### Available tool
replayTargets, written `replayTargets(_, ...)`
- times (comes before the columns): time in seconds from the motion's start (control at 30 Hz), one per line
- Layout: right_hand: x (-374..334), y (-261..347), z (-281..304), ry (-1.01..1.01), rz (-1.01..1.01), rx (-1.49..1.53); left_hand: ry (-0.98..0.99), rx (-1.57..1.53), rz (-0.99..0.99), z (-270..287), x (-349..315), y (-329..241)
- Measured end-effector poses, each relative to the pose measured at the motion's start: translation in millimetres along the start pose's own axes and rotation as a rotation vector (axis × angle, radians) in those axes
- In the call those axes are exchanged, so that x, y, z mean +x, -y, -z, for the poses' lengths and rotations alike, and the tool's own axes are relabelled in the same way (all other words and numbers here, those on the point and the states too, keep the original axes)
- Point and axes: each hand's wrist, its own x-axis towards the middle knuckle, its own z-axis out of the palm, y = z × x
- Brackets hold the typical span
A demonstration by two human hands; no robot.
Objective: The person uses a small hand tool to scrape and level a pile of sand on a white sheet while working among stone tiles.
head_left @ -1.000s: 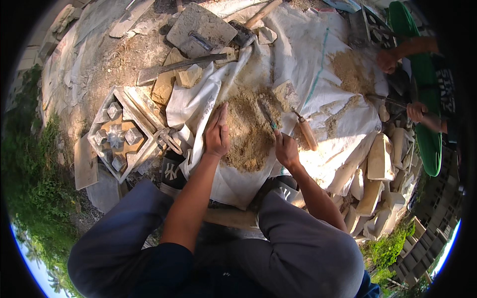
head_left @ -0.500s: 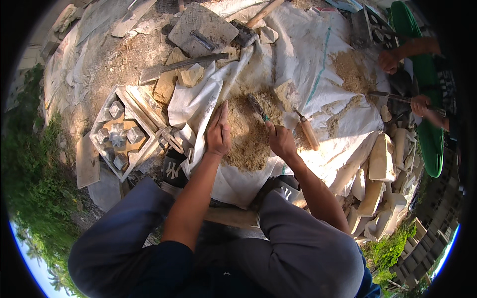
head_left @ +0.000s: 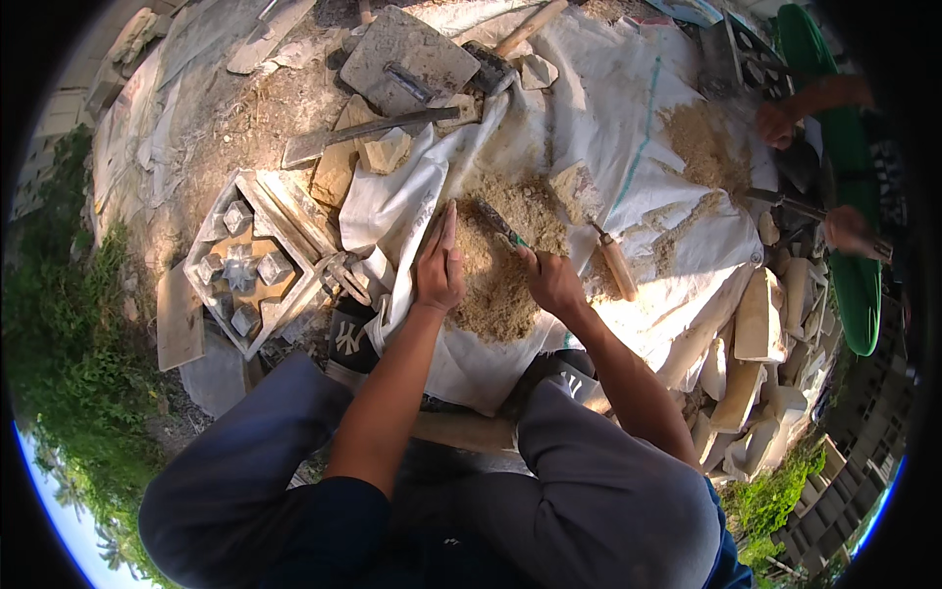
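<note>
My left hand (head_left: pixel 440 270) lies open along the left side of a heap of damp, sandy, light-brown material (head_left: pixel 496 304), its fingers stretched out and edge down. My right hand (head_left: pixel 557 285) is closed round the handle of a narrow trowel (head_left: pixel 502 224), with a dark blade and some green near the grip. The blade slants over the heap, its tip pointing far left toward my left fingers. Under the heap spreads a white woven sack sheet (head_left: pixel 471 373). Just right of my right hand lies a second trowel with a wooden handle (head_left: pixel 616 265) and a crusted blade.
At left stands a square frame mould (head_left: pixel 201 250) with faceted blocks and a star shape. Beyond the heap are a flat bar (head_left: pixel 378 130), a crusted square float (head_left: pixel 407 59) and a hammer (head_left: pixel 491 71). Stone pieces (head_left: pixel 758 319) pile at right, near another person's hands (head_left: pixel 775 123).
The trowel in my right hand has swung left and slightly nearer across the heap. My left hand keeps its place. The other person's hands at right have shifted slightly.
</note>
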Motion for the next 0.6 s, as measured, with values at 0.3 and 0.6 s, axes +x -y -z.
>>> replayTargets(0.3, -8.9, -4.3, -7.2, 0.036, 0.013, 0.115, -0.009, 0.046, -0.042, -0.1, 4.0, 3.7)
replayTargets(0.6, -14.9, -0.8, -0.8, -0.003, 0.074, 0.121, -0.007, 0.052, -0.010, 1.6, -3.0, -0.2)
